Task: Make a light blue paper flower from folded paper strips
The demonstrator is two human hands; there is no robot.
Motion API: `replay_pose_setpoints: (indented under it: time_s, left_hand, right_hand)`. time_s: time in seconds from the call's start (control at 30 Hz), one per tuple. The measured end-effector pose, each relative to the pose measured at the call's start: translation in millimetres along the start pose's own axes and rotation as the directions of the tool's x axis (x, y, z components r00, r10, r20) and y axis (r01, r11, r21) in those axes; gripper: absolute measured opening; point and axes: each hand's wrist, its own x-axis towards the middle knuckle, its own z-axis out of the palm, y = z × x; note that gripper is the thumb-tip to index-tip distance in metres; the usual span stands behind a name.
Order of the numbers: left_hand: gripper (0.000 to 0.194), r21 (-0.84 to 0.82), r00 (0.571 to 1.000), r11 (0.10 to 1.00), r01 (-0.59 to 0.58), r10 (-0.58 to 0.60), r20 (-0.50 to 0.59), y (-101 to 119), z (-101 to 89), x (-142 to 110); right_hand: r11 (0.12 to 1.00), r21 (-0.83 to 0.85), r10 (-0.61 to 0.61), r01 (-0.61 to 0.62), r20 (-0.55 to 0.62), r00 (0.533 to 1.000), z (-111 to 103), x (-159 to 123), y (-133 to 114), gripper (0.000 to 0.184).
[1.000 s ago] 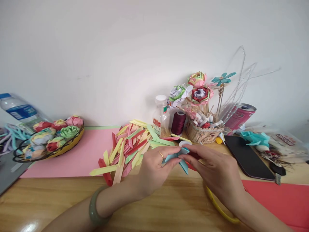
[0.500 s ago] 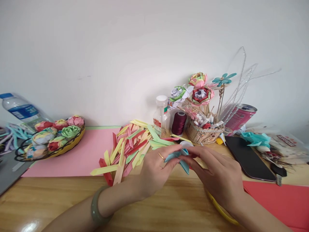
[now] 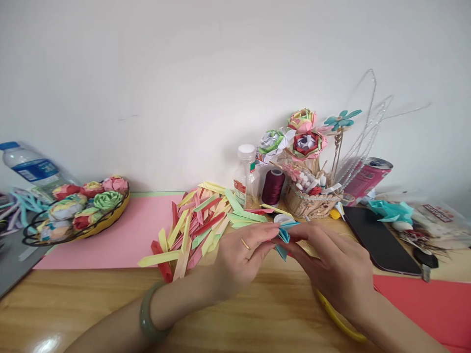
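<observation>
Folded blue paper (image 3: 283, 235) is pinched between the fingertips of the left hand (image 3: 239, 257) and right hand (image 3: 333, 262) over a wooden counter (image 3: 253, 321), seen from the head camera, fingers covering part of it. Colored paper strips (image 3: 200, 215) lie heaped to the left; behind stand a clear bottle (image 3: 246, 179), a dark purple spool (image 3: 273, 188) and a basket (image 3: 309, 206) with paper flowers (image 3: 308, 143). At right lie a black phone (image 3: 380, 240) and a red sheet (image 3: 427, 309), while the right hand partly blocks a curved yellow object (image 3: 337, 318).
</observation>
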Motion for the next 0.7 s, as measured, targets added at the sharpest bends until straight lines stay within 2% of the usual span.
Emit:
replay_pose_setpoints:
  time_s: [0.2,0.3,0.43,0.57,0.63,0.7]
  left_hand:
    - [0.028,-0.034,1.000,0.999,-0.012,0.012,-0.003,0.7,-1.3,1.0]
    - [0.026,-0.017,0.999,0.999,-0.047,0.047,-0.014,-0.9,-2.3,3.3]
    - [0.019,-0.045,1.000,0.999,-0.015,0.016,0.023,-3.7,-4.8,8.4]
    - [0.015,-0.071,0.987,0.991,0.112,-0.102,0.127,-2.1,-10.7,16.2]
    - [0.016,-0.101,0.958,0.970,0.223,-0.199,0.205,-0.3,-14.5,19.8]
    - [0.017,-0.153,0.910,0.924,0.351,-0.299,0.286,0.9,-17.6,21.9]
  right_hand:
    - [0.998,0.053,0.016,-0.016,0.015,1.000,-2.0,2.2,0.2,0.019]
    - [0.984,0.173,0.021,-0.034,0.077,0.997,-3.7,6.2,2.2,0.019]
    - [0.926,0.366,0.030,-0.090,0.167,0.985,-5.0,12.4,5.8,0.018]
    - [0.855,0.477,0.075,-0.203,0.274,0.959,-3.9,13.3,7.4,0.016]
    - [0.819,0.505,0.107,-0.272,0.331,0.938,-3.2,12.6,7.0,0.018]
    - [0.783,0.522,0.143,-0.339,0.380,0.914,-2.7,12.2,6.3,0.021]
